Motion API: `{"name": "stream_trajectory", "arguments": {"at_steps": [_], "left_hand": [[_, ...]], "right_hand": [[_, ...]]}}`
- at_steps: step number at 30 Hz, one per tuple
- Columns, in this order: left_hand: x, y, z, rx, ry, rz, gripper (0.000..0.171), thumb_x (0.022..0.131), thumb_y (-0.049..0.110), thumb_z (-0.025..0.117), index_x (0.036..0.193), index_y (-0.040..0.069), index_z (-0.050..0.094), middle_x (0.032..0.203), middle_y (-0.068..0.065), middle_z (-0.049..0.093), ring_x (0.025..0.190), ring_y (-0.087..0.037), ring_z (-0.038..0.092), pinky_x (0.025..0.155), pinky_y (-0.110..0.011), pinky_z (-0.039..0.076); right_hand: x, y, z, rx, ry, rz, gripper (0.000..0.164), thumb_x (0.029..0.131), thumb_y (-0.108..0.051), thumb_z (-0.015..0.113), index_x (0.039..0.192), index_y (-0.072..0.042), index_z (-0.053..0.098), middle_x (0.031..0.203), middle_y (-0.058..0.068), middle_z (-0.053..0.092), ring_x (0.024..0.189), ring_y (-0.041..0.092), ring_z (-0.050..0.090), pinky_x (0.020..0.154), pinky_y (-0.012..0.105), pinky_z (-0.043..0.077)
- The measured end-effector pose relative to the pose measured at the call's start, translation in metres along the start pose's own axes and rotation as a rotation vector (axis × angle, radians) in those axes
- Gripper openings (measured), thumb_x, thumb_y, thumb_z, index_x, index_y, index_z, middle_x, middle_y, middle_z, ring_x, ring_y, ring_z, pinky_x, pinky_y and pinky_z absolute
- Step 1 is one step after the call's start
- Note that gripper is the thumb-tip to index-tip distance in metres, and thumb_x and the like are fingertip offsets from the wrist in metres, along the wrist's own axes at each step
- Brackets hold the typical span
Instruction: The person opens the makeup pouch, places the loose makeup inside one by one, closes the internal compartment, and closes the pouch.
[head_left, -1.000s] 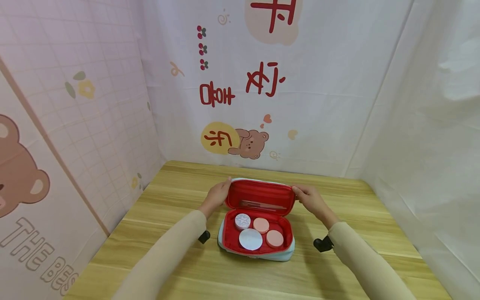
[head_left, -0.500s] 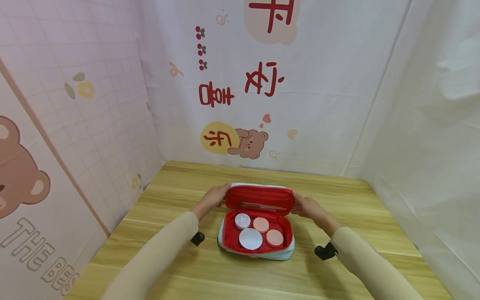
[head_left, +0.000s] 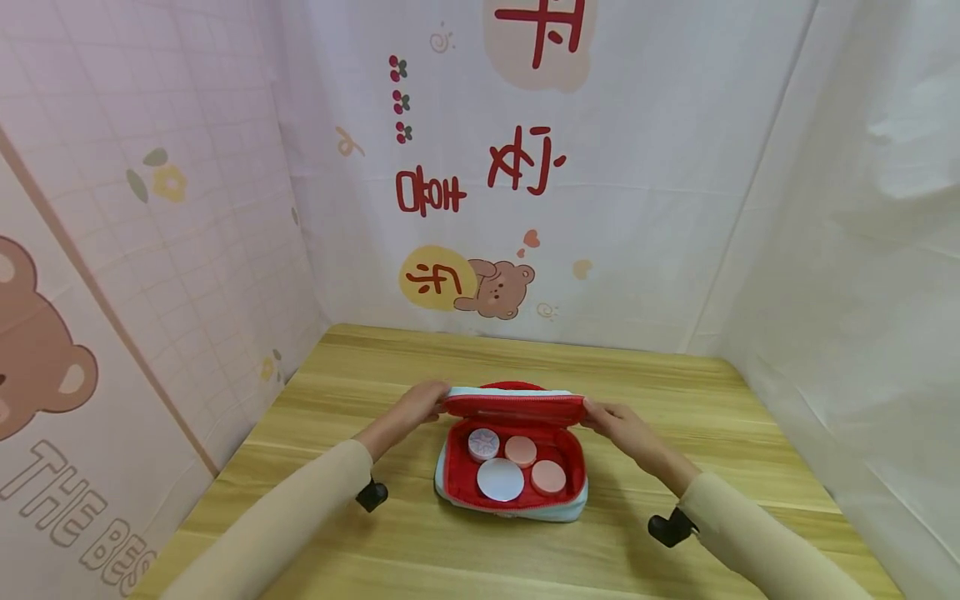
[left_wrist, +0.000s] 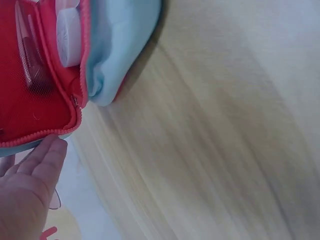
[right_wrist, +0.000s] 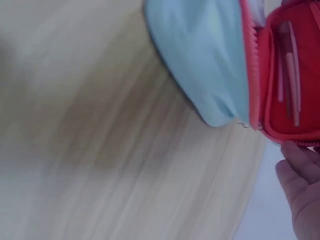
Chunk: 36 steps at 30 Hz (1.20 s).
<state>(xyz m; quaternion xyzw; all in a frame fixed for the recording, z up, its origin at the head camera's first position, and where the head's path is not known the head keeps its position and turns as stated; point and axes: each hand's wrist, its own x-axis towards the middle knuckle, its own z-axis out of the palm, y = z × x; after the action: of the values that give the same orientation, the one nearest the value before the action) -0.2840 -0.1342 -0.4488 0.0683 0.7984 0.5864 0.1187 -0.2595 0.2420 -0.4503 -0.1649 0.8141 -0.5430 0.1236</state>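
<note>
A light blue cosmetic bag (head_left: pixel 551 510) with a red lining lies unzipped on the table. Its lid (head_left: pixel 517 406) is tilted forward over the back of the compartment. Several round cases sit inside: a star-patterned one (head_left: pixel 483 444), a larger pale one (head_left: pixel 501 480), and pink ones (head_left: pixel 549 477). Makeup brushes (right_wrist: pixel 290 70) show behind the lid's mesh pocket in the right wrist view. My left hand (head_left: pixel 411 410) touches the lid's left end with fairly straight fingers (left_wrist: pixel 47 160). At the lid's right end, my right hand (head_left: pixel 628 433) rests its extended fingers (right_wrist: pixel 295 182) against the zip edge.
The wood-grain table (head_left: pixel 360 550) extends around the bag on every side. A printed white curtain (head_left: pixel 637 208) hangs behind the table and along its sides. A red strip (head_left: pixel 512 385) shows behind the lid. Dark wrist-worn devices (head_left: pixel 671 527) sit under both sleeves.
The lid has swung forward and down from nearly upright, hiding most of its inside in the head view. Both hands have come down with it. The cases have stayed in place.
</note>
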Motion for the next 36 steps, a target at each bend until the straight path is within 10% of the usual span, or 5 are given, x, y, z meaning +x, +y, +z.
{"name": "stream_trajectory", "arguments": {"at_steps": [6, 12, 23, 36], "left_hand": [[-0.015, -0.006, 0.001, -0.029, -0.058, -0.009, 0.046, 0.095, 0.013, 0.038, 0.134, -0.008, 0.052, 0.134, -0.021, 0.055, 0.123, -0.032, 0.054, 0.104, -0.049, 0.042], [-0.028, -0.015, 0.002, 0.031, -0.118, 0.044, 0.045, 0.088, 0.004, 0.044, 0.129, -0.011, 0.055, 0.13, -0.022, 0.057, 0.115, -0.027, 0.054, 0.101, -0.046, 0.045], [-0.052, -0.026, 0.0, 0.129, -0.255, 0.198, 0.039, 0.092, 0.003, 0.062, 0.128, -0.01, 0.052, 0.143, -0.029, 0.044, 0.136, -0.049, 0.037, 0.108, -0.056, 0.034], [-0.055, -0.04, 0.006, 0.345, -0.197, 0.311, 0.049, 0.084, 0.003, 0.075, 0.128, -0.005, 0.055, 0.139, -0.025, 0.047, 0.132, -0.044, 0.042, 0.106, -0.058, 0.035]], "right_hand": [[-0.02, -0.003, 0.008, -0.155, 0.016, 0.002, 0.052, 0.104, -0.039, 0.05, 0.141, -0.003, 0.053, 0.14, 0.015, 0.055, 0.134, 0.038, 0.045, 0.108, 0.057, 0.034], [-0.032, 0.004, 0.012, -0.263, -0.05, -0.11, 0.054, 0.102, -0.031, 0.056, 0.146, -0.001, 0.047, 0.145, 0.019, 0.049, 0.133, 0.038, 0.045, 0.101, 0.034, 0.045], [-0.048, 0.024, 0.018, -0.455, -0.078, -0.311, 0.048, 0.098, -0.031, 0.063, 0.14, -0.007, 0.056, 0.149, 0.022, 0.043, 0.135, 0.043, 0.042, 0.107, 0.037, 0.04], [-0.059, 0.038, 0.043, -0.855, -0.007, -0.426, 0.068, 0.082, -0.045, 0.078, 0.133, -0.003, 0.06, 0.146, 0.023, 0.047, 0.122, 0.037, 0.056, 0.093, 0.048, 0.05]]}}
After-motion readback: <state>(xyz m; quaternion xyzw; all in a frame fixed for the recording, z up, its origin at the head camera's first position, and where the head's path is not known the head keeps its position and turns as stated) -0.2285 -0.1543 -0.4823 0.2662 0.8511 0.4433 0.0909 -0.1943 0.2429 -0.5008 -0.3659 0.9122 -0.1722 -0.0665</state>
